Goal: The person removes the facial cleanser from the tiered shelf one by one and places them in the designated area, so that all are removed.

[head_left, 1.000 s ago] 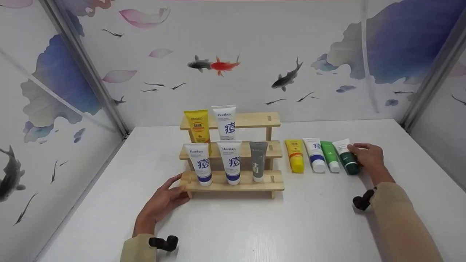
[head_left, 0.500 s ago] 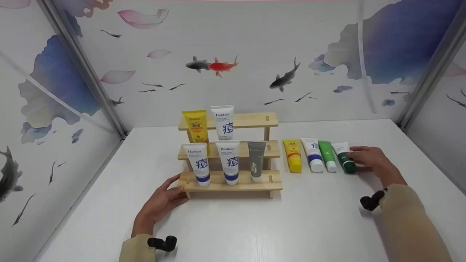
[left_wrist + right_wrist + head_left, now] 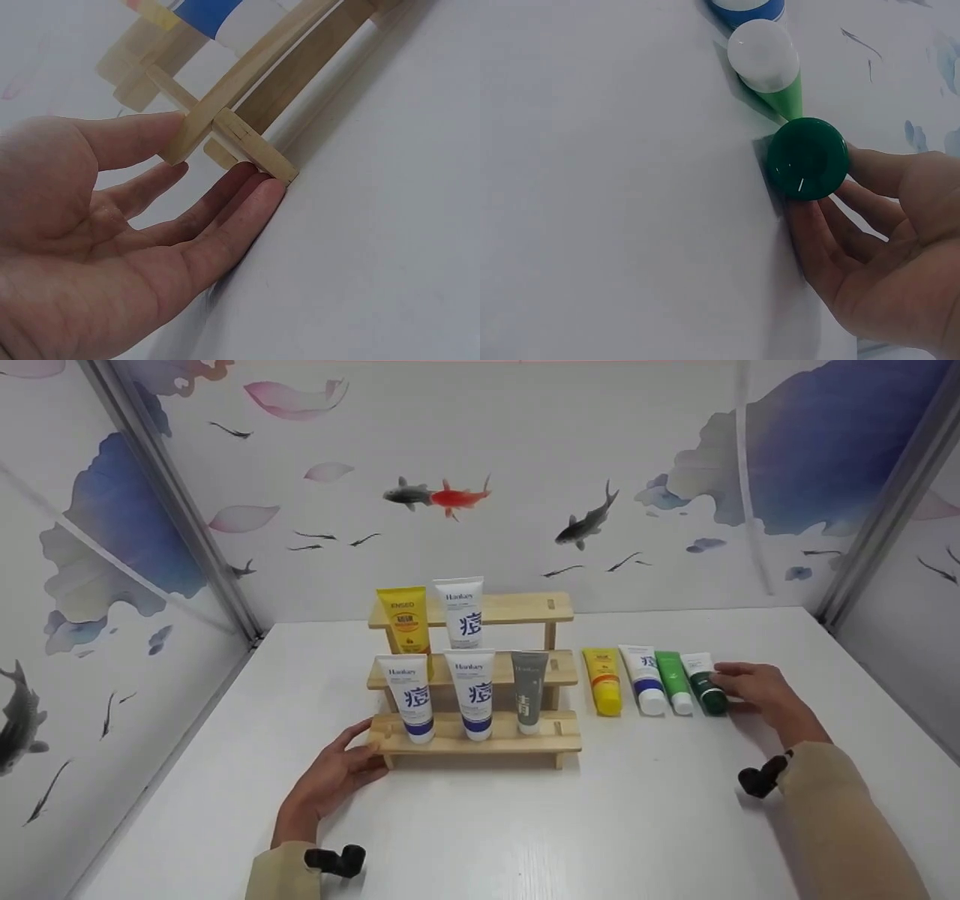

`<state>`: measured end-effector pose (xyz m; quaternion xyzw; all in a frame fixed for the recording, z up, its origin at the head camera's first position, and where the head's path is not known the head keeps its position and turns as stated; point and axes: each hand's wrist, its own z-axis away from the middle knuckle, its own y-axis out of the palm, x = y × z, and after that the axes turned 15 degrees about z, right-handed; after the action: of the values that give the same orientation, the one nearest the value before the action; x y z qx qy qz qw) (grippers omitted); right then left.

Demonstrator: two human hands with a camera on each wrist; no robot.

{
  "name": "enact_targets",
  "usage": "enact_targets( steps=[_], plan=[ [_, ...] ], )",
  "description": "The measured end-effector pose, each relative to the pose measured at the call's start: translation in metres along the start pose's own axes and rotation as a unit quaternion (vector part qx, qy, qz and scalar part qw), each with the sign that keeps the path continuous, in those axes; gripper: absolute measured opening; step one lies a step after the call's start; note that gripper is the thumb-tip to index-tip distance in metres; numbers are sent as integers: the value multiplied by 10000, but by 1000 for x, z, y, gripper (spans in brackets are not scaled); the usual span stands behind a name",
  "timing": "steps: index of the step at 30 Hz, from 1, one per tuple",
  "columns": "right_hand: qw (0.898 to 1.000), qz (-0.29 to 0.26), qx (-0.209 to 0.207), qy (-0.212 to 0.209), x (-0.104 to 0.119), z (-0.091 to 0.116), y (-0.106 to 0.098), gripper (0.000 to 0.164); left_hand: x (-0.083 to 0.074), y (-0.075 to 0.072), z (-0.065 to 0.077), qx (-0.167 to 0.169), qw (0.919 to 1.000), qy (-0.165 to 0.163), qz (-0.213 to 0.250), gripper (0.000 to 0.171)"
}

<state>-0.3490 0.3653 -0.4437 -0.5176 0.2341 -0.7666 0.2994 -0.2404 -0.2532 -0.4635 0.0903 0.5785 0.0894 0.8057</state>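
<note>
In the head view my left hand holds the lower left corner of a three-tier wooden display stand. The left wrist view shows its thumb at the end of the shelf and its other fingers against the stand's leg. At the right, my right hand grips the side of a white and dark green squeeze tube lying flat on the table. Its thumb and fingers sit on either side of the dark green cap in the right wrist view. Beside that tube lies a bright green one.
A yellow tube and a white and blue tube continue the row. On the stand's bottom tier stand two white and blue tubes and a grey tube. Behind them stand another yellow tube and a white one.
The dark green tube has turned straighter and shifted left against the bright green one, with my right hand at its side. My left hand stays on the stand's corner.
</note>
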Motion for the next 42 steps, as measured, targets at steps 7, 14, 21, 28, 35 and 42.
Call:
enact_targets(
  steps=[7,14,21,28,35,42],
  plan=[
    [9968,64,-786,122,22,8,4,64,0,1,1,7,10000,19,-27,57],
    [9919,-163,-1242,-200,57,22,10,61,0,1,1,59,10000,14,-31,59],
    [9849,-153,-1486,-876,99,44,22,59,0,1,-1,25,10000,16,12,60],
    [9769,-317,-1568,-1419,137,70,32,61,-1,0,0,56,10000,9,47,60],
    [9697,-522,-1399,-1935,170,89,45,62,-1,1,1,24,10000,15,57,61],
    [9602,-677,-1001,-2519,199,102,55,61,-1,0,1,-3,10000,-6,33,60]
  ],
)
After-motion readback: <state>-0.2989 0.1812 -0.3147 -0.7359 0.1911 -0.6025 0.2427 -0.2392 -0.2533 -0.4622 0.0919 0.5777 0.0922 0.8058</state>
